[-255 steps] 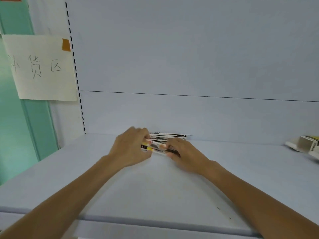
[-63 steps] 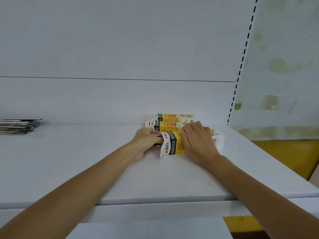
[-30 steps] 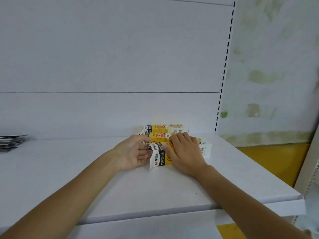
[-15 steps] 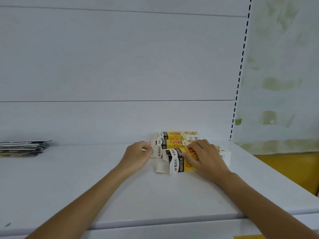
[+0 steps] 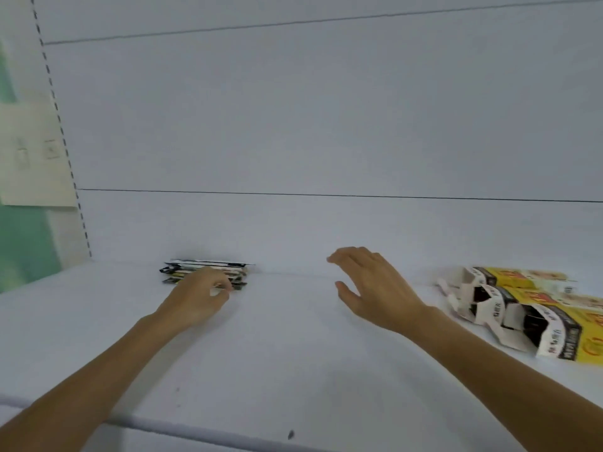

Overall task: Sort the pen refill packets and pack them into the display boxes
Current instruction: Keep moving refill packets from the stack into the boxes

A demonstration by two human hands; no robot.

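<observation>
A flat stack of black-and-white pen refill packets [image 5: 208,269] lies against the shelf's back wall, left of centre. My left hand [image 5: 195,296] rests on the stack's front edge with fingers curled at the packets; whether it grips one is unclear. My right hand [image 5: 372,288] hovers open over the bare shelf, right of the stack, holding nothing. Three yellow, black and white display boxes [image 5: 535,318] lie on their sides at the far right, their flaps open toward the left.
The white shelf [image 5: 293,370] runs the full width, its front edge near the bottom of the view. A perforated upright [image 5: 62,141] and a paper note [image 5: 36,154] on a green wall stand at the left.
Both hands have left the display boxes. The view swung left: the boxes now sit at the right edge, and my left hand has reached the packet stack.
</observation>
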